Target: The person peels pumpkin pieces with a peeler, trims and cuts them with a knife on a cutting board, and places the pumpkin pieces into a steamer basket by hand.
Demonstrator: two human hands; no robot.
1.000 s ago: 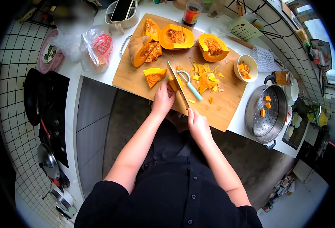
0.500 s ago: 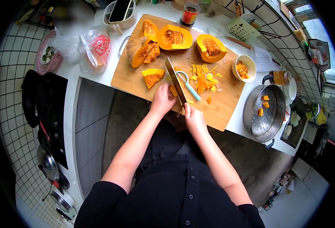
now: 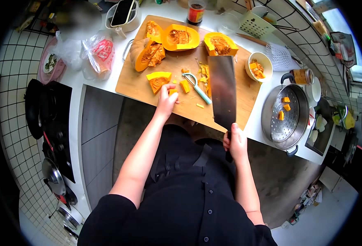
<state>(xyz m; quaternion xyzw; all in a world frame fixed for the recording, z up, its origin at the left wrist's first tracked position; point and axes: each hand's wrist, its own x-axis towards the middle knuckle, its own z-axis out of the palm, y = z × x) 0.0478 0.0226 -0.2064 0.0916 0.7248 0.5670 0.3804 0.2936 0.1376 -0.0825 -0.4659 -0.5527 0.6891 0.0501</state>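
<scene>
Steel and rectangular, the dark-handled cleaver (image 3: 224, 90) is clenched in your right hand (image 3: 236, 141); likely heavy, best gripped close to the blade; well apart, your left hand (image 3: 166, 101) pinches a small, blocky orange pumpkin chunk (image 3: 173, 92); probably firm but slick; hold its sides.
</scene>
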